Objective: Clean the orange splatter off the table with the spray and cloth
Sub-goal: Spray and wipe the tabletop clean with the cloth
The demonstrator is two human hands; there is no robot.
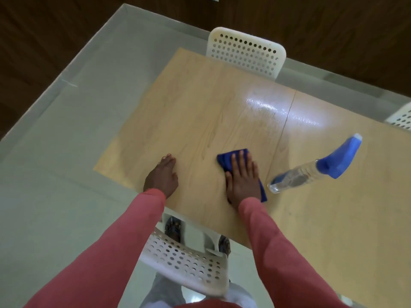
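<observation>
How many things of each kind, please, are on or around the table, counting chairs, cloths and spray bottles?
Chairs: 3, one at the far side, one at the near side, one at the right edge
Cloths: 1, the blue cloth under the right hand
Spray bottles: 1, the spray bottle
Total: 5

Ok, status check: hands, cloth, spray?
Right hand flat on blue cloth, pressing it to wooden table. Left hand bare, braced on tabletop. Clear spray bottle, blue trigger, standing right. No orange visible.
</observation>
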